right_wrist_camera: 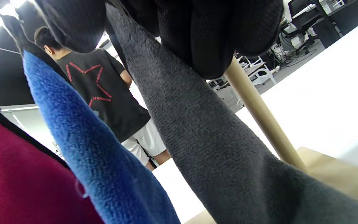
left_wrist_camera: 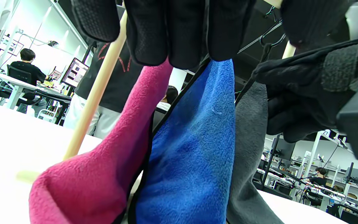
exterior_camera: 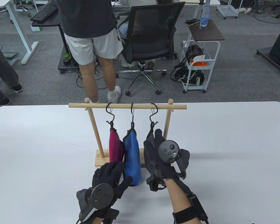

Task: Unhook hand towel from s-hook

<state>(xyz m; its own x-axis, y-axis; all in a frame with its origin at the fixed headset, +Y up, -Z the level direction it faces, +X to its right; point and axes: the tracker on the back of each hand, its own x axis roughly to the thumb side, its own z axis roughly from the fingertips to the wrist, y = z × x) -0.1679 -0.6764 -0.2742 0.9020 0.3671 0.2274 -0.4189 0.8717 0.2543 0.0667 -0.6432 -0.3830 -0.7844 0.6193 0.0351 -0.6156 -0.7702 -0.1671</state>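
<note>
A wooden rack (exterior_camera: 127, 106) holds three black S-hooks. A magenta towel (exterior_camera: 114, 147), a blue towel (exterior_camera: 132, 154) and a dark grey towel (exterior_camera: 151, 134) hang from them. The grey one hangs on the right-hand S-hook (exterior_camera: 154, 114). My right hand (exterior_camera: 154, 151) grips the grey towel below that hook; in the right wrist view my fingers (right_wrist_camera: 216, 37) wrap around the grey cloth (right_wrist_camera: 213, 140). My left hand (exterior_camera: 112, 172) is open, with fingers (left_wrist_camera: 179, 31) against the lower ends of the magenta towel (left_wrist_camera: 104, 161) and blue towel (left_wrist_camera: 191, 149).
The rack's base (exterior_camera: 99, 161) and right post (right_wrist_camera: 259, 115) stand mid-table, near the far edge (exterior_camera: 224, 102). Beyond the table are a standing person (exterior_camera: 93, 46), an office chair (exterior_camera: 151, 42) and a white cart (exterior_camera: 200, 65).
</note>
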